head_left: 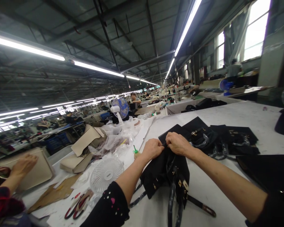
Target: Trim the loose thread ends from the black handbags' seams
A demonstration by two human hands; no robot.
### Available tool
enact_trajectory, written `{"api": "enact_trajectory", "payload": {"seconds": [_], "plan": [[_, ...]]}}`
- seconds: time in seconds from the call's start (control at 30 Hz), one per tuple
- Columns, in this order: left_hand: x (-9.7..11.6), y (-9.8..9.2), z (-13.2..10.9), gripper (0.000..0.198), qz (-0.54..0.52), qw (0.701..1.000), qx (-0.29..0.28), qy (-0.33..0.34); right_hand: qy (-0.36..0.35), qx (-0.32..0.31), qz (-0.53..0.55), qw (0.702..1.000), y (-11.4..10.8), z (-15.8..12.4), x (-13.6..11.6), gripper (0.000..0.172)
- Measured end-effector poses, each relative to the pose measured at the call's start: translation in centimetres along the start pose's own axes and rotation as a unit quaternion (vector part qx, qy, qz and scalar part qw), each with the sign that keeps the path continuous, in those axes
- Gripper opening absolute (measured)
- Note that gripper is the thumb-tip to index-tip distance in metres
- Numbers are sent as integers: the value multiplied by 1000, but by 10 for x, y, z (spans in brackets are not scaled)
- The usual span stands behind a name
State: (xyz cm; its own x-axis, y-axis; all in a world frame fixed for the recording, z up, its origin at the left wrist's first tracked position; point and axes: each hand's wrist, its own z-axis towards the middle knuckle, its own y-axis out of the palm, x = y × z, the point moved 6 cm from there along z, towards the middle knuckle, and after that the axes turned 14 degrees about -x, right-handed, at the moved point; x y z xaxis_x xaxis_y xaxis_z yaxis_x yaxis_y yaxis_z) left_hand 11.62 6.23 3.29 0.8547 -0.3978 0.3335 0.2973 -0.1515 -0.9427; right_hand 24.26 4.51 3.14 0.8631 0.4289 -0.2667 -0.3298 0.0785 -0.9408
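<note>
A black handbag (pixel 156 176) with gold-coloured fittings lies on the white table in front of me. Its plastic-wrapped handles hang toward me, and a dark strap sticks out to the right. My left hand (pixel 153 148) pinches the bag's upper edge with bent fingers. Close beside it, my right hand (pixel 177 143) is closed on the same edge, thumb and fingers together. Whether a small part sits between the fingertips is hidden.
More black handbags (pixel 201 132) lie beyond my right hand. At left are a small white fan (pixel 106 173), red-handled scissors (pixel 77 206), beige bag pieces (pixel 87 142) and crumpled plastic. A co-worker's hand (pixel 25 164) holds a beige panel (pixel 41 171). A blue fan (pixel 121 108) stands farther back.
</note>
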Motion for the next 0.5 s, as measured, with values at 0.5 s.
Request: {"api": "enact_trajectory", "payload": {"seconds": [0.5], "plan": [[-4, 3, -1, 25, -45, 999, -9, 17, 98, -1, 34, 995, -2, -5, 28, 11]]}}
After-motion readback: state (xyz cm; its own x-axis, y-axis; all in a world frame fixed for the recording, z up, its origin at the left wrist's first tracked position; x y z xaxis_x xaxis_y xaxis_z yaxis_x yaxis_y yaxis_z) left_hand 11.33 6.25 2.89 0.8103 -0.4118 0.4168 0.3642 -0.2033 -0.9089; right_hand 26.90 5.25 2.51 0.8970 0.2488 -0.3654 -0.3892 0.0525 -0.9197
